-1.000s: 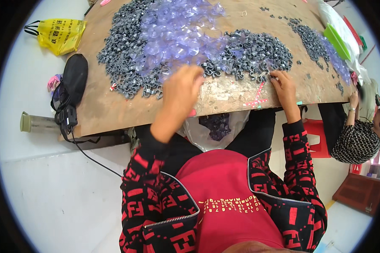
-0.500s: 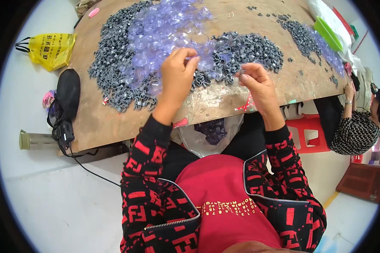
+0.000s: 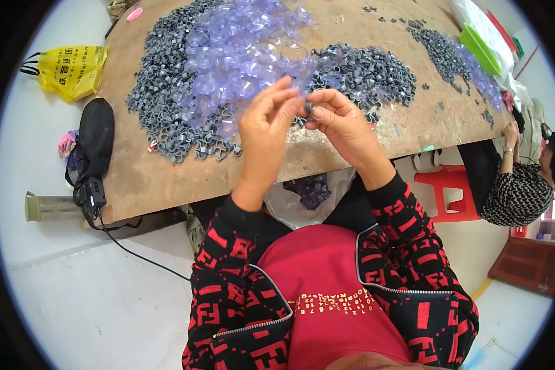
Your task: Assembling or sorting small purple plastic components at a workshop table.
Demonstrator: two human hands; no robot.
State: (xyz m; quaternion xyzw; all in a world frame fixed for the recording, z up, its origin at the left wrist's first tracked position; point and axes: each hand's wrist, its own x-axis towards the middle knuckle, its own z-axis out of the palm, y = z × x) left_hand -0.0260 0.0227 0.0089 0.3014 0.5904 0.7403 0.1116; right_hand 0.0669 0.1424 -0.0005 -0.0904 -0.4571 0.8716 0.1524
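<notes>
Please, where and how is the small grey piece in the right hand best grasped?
Probably by its exposed left edge, in a light pinch from the left: the small grey piece is tiny, and the right hand already grips it from the right.

A small dark clip (image 3: 309, 107), partly hidden, is pinched in the right hand (image 3: 346, 128); curved gray clips (image 3: 367, 77) lie heaped on either side of translucent purple discs (image 3: 237, 52).
</notes>
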